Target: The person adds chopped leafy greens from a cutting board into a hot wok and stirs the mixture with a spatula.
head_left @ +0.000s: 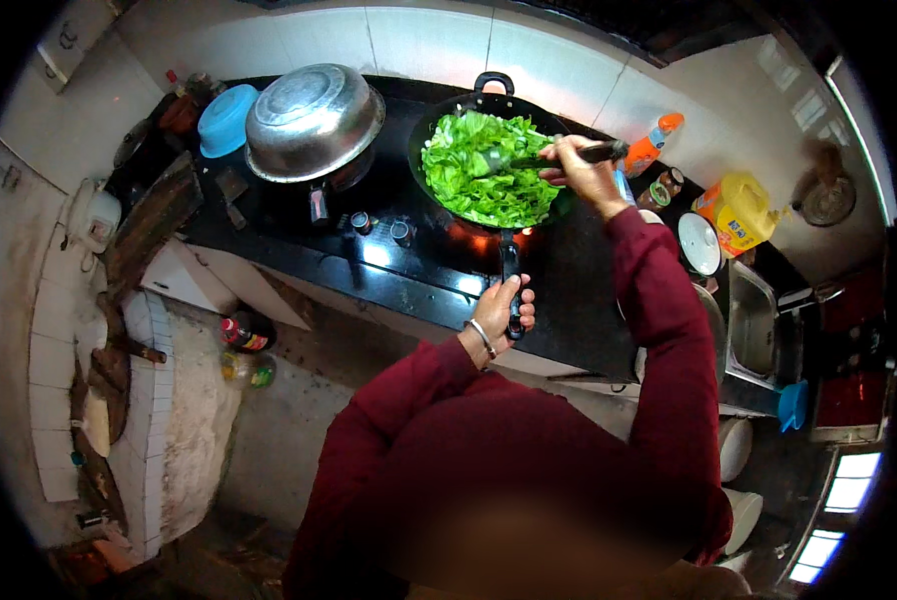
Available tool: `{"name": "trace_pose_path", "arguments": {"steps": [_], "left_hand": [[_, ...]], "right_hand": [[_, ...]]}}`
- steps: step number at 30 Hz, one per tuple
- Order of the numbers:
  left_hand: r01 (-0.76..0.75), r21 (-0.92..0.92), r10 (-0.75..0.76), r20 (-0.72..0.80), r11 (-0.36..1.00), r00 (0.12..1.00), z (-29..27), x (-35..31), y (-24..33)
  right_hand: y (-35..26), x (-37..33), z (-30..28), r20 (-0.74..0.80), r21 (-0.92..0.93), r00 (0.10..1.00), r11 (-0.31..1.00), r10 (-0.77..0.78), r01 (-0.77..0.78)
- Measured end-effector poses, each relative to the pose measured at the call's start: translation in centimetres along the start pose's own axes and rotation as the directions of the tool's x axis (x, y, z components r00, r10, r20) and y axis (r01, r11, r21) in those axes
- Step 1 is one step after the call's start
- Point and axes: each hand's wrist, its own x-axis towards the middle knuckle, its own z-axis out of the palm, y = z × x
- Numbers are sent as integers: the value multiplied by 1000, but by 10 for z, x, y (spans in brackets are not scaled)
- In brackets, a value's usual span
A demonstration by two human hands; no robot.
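A black wok [418, 135] sits on the right burner of the black stove, with an orange glow beneath it. Chopped green leafy vegetables [484, 168] fill it. My left hand [502, 308] is wrapped round the wok's long black handle [510, 262], at the near side. Over the wok's right side, my right hand [585, 172] grips the dark handle of a spatula [603, 152]. The spatula's other end reaches left into the leaves, which partly hide it.
On the left burner is a metal basin [314, 115], upside down, beside a light-blue bowl [229, 120]. Right of the wok stand an orange-topped bottle [651, 145], a white lidded pot or bowl [700, 244], a yellow jug [737, 212] and a sink [753, 325]. Bottles [248, 334] stand on the floor.
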Motion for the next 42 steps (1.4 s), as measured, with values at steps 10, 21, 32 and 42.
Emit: {"name": "trace_pose_path", "arguments": {"steps": [10, 21, 32, 42], "left_hand": [[-16, -33, 16, 3, 999, 1000, -6, -2, 3], [19, -5, -19, 14, 1000, 1000, -1, 0, 3], [8, -4, -8, 0, 1000, 1000, -2, -1, 2], [3, -31, -2, 13, 1000, 1000, -9, -1, 5]], "right_hand": [[-112, -20, -34, 55, -104, 997, 993, 63, -57], [-22, 7, -22, -29, 82, 983, 981, 179, -176], [-66, 14, -18, 43, -134, 971, 964, 236, -229], [-121, 22, -38, 92, -233, 988, 967, 123, -98]]}}
